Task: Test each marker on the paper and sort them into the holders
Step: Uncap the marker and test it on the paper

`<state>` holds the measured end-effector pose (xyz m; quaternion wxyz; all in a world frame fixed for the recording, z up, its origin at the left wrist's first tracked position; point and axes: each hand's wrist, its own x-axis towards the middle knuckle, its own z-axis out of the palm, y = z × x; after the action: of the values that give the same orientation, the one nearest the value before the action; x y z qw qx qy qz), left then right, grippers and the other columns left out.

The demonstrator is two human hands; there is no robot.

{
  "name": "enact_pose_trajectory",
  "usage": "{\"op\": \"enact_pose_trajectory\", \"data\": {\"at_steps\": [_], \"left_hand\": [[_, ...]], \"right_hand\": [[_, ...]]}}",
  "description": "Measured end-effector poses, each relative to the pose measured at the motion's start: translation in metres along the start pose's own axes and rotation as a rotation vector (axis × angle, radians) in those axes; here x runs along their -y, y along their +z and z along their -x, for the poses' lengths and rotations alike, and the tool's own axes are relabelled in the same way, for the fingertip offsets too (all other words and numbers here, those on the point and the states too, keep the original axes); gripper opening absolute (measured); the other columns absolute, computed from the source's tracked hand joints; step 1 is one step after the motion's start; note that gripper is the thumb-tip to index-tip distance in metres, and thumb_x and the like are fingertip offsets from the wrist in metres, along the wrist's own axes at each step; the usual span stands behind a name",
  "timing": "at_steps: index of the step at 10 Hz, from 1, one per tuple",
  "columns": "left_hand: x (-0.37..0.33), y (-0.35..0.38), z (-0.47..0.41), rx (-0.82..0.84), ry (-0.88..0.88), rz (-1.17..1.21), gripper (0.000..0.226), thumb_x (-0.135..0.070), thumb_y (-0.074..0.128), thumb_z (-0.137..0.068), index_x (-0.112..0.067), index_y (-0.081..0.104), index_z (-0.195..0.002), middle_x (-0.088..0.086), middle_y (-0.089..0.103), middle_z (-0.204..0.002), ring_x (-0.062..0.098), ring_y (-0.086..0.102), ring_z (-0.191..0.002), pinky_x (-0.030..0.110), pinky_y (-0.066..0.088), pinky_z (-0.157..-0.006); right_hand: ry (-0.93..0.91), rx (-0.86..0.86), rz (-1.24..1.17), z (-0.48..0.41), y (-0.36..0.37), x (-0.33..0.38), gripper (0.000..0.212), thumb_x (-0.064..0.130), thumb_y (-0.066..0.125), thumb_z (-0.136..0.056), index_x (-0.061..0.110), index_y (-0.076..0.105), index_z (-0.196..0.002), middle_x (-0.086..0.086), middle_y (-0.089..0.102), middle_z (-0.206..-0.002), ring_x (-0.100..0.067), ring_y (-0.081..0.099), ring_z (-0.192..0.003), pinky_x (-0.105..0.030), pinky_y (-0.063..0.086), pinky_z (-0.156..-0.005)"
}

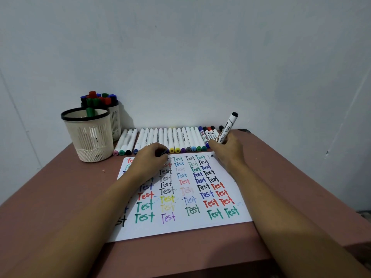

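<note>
A white paper (200, 223) covered with coloured "Test" words lies on the brown table. My right hand (226, 151) grips a white marker (228, 127) with a black end, its tip on the paper's top right corner. My left hand (152, 157) rests on the paper's top edge and holds a small dark cap (163, 152) in curled fingers. A row of white markers (170, 140) lies along the wall behind the paper. Two cream mesh holders stand at the left: the near holder (88, 137) shows one green marker, the far holder (115, 119) is full of several markers.
The table (60, 197) ends at a white wall behind and drops off at the right edge (301, 177). A few whiteboard markers (208, 133) lie at the right end of the row, close to my right hand.
</note>
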<state>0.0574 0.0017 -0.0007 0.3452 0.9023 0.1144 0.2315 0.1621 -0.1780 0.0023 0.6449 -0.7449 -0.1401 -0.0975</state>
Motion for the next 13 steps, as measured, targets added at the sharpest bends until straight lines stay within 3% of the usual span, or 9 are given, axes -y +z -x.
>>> {"op": "enact_pose_trajectory", "data": {"at_steps": [1,2,4,6,8,10,11,13], "left_hand": [[0.0008,-0.0001,0.0004,0.001,0.001,-0.001,0.027,-0.014,0.053,-0.091,-0.010,0.059,-0.117,0.006,0.061,-0.116,0.010,0.049,-0.095,0.020,0.035,-0.079],[0.0006,0.0002,0.0008,0.004,0.006,-0.007,0.027,-0.014,0.053,-0.092,-0.010,0.059,-0.117,0.006,0.061,-0.115,0.010,0.049,-0.095,0.020,0.035,-0.078],[0.0000,-0.0004,0.0008,0.008,0.007,-0.002,0.027,-0.014,0.053,-0.092,-0.010,0.059,-0.117,0.005,0.061,-0.115,0.010,0.049,-0.095,0.020,0.034,-0.078],[-0.0001,-0.0002,0.0009,0.009,0.011,-0.001,0.026,-0.014,0.053,-0.091,-0.010,0.059,-0.116,0.004,0.061,-0.115,0.009,0.049,-0.095,0.019,0.034,-0.079],[0.0001,-0.0003,0.0016,0.012,0.020,-0.017,0.027,-0.013,0.053,-0.091,-0.009,0.059,-0.117,0.005,0.061,-0.116,0.009,0.049,-0.095,0.019,0.034,-0.079],[-0.0002,-0.0009,0.0013,0.016,0.013,-0.010,0.026,-0.013,0.053,-0.091,-0.010,0.059,-0.117,0.005,0.061,-0.116,0.009,0.049,-0.096,0.020,0.035,-0.081],[-0.0006,-0.0007,0.0014,0.020,0.011,-0.007,0.026,-0.013,0.053,-0.091,-0.010,0.059,-0.117,0.005,0.061,-0.116,0.009,0.049,-0.095,0.020,0.035,-0.080],[-0.0002,-0.0011,0.0019,0.022,0.012,-0.010,0.027,-0.014,0.053,-0.092,-0.010,0.058,-0.118,0.005,0.061,-0.117,0.009,0.048,-0.095,0.019,0.034,-0.080]], "right_hand": [[0.030,0.018,-0.005,-0.0019,-0.0006,-0.0025,0.017,0.009,0.066,-0.080,0.018,0.052,-0.083,0.002,0.057,-0.075,-0.013,0.053,-0.066,-0.032,0.050,-0.065],[0.045,0.024,-0.003,-0.0012,0.0000,-0.0026,0.016,0.010,0.066,-0.079,0.014,0.055,-0.091,-0.001,0.060,-0.080,-0.014,0.057,-0.069,-0.035,0.051,-0.067],[-0.001,-0.049,0.000,-0.0005,-0.0020,0.0013,0.017,0.011,0.065,-0.084,0.018,0.051,-0.088,0.008,0.056,-0.076,-0.009,0.055,-0.069,-0.023,0.048,-0.063],[0.038,-0.024,-0.019,-0.0013,-0.0022,-0.0002,0.021,0.012,0.067,-0.081,0.025,0.051,-0.086,0.006,0.058,-0.075,-0.013,0.056,-0.069,-0.038,0.053,-0.074],[-0.016,-0.028,-0.011,0.0008,-0.0029,0.0024,0.024,0.009,0.066,-0.083,0.024,0.048,-0.091,0.009,0.057,-0.077,-0.007,0.055,-0.070,-0.032,0.052,-0.074],[0.057,-0.077,-0.007,-0.0044,-0.0023,-0.0027,0.016,0.016,0.068,-0.080,0.022,0.053,-0.081,0.002,0.059,-0.072,-0.017,0.057,-0.066,-0.042,0.054,-0.070],[0.066,-0.112,-0.005,-0.0053,-0.0027,-0.0024,0.017,0.016,0.068,-0.082,0.020,0.055,-0.092,0.003,0.060,-0.075,-0.019,0.061,-0.074,-0.043,0.057,-0.075],[0.048,-0.103,0.037,-0.0042,-0.0010,-0.0006,0.016,0.015,0.066,-0.083,0.020,0.052,-0.089,0.006,0.058,-0.077,-0.017,0.060,-0.077,-0.038,0.054,-0.075]]}}
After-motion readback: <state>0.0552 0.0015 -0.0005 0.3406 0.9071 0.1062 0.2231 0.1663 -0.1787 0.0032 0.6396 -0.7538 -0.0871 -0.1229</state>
